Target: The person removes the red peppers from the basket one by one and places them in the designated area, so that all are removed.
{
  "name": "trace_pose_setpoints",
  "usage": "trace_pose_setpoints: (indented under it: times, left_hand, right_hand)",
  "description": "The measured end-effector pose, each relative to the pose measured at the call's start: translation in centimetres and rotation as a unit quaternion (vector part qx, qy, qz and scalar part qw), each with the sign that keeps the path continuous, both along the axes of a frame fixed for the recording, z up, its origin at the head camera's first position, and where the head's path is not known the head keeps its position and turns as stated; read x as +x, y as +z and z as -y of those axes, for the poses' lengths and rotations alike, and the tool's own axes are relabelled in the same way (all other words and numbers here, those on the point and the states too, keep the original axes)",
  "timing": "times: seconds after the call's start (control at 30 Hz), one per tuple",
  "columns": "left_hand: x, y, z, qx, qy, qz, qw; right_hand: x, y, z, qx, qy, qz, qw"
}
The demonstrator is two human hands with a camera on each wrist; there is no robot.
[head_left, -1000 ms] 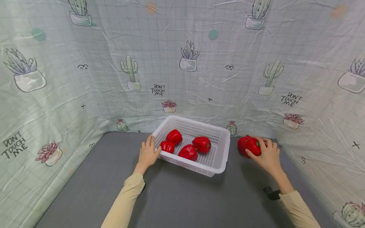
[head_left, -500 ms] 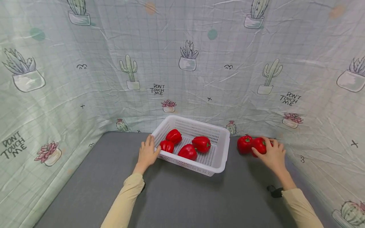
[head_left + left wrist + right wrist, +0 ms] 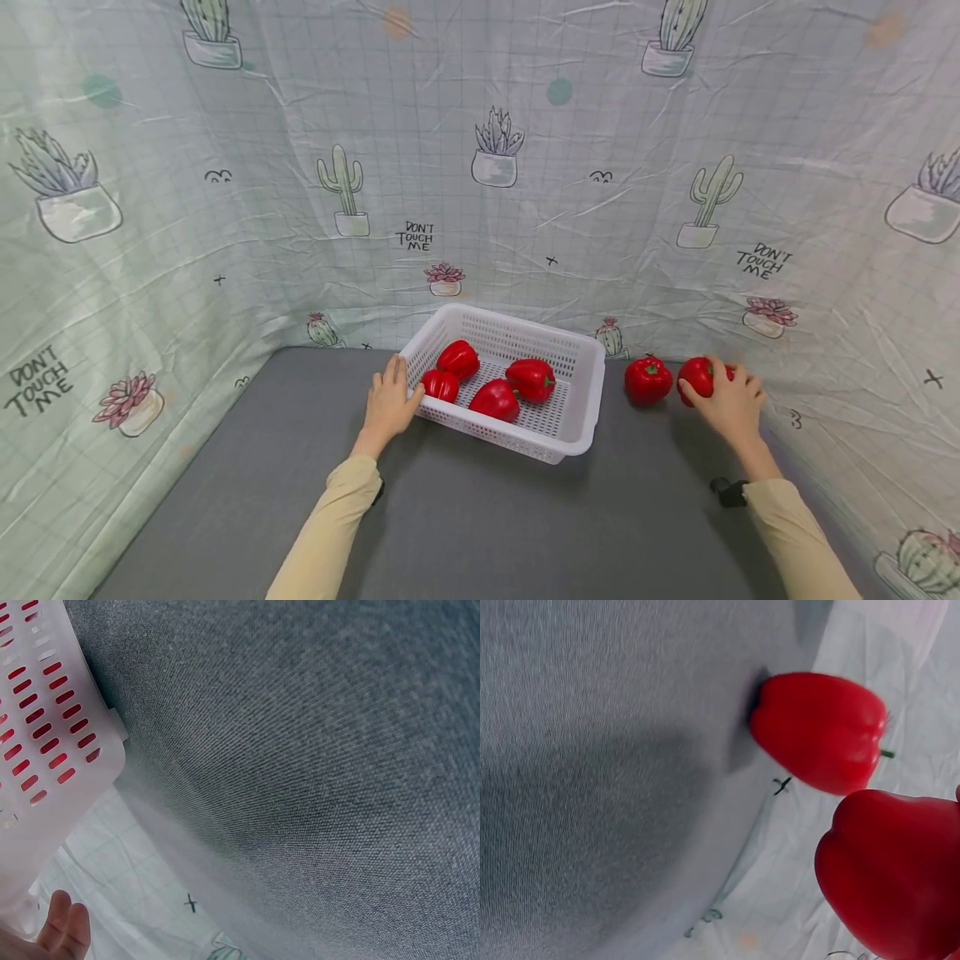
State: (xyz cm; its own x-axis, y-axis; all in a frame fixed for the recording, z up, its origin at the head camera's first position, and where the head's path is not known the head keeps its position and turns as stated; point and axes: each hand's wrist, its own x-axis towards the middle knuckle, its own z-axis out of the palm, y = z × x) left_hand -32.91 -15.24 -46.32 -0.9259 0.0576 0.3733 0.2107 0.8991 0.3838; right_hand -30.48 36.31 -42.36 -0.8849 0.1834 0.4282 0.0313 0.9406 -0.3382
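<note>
My left hand rests at the left corner of a white perforated plastic basket, fingers extended along its side and thumb at the front rim. Two of its fingertips show beside the basket wall in the left wrist view. On the right, my right hand holds a red bell pepper, its thumb on the near side. This pepper looks raised off the table in the right wrist view. A bit of red also shows past the fingers. Another red bell pepper stands upright to its left, stem up.
Several red bell peppers lie in the basket, one pepper toward its right side. The grey table extends in front. A cactus-print curtain encloses the back and sides. A black strap shows at the right wrist.
My right hand has moved right with its bell pepper, away from the upright one, which now stands in full view with a gap between them. The left hand and basket have not moved.
</note>
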Motion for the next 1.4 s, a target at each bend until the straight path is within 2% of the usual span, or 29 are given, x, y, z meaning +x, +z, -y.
trace_pose_setpoints:
  times: [0.33, 0.67, 0.87, 1.03, 1.4]
  left_hand:
    - [-0.2, -0.1, 0.0, 0.002, 0.004, 0.001, 1.0000]
    - [0.0, 0.0, -0.1, 0.002, 0.006, -0.021, 0.9998]
    - [0.1, 0.2, -0.2, 0.001, 0.007, -0.016, 0.9998]
    - [0.1, 0.2, -0.2, 0.003, 0.005, -0.004, 1.0000]
    - [0.1, 0.1, -0.2, 0.006, 0.011, -0.006, 0.9999]
  right_hand:
    - [-1.6, -0.4, -1.2, -0.006, -0.004, 0.033, 0.9994]
    - [-2.9, -0.9, -1.6, -0.020, -0.010, 0.053, 0.9983]
    - [-3.7, -1.5, -2.0, -0.022, -0.006, 0.073, 0.9971]
    - [-4.0, -2.0, -2.3, -0.024, 0.005, 0.085, 0.9960]
    - [-4.2, -3.8, -2.8, -0.030, 0.012, 0.121, 0.9921]
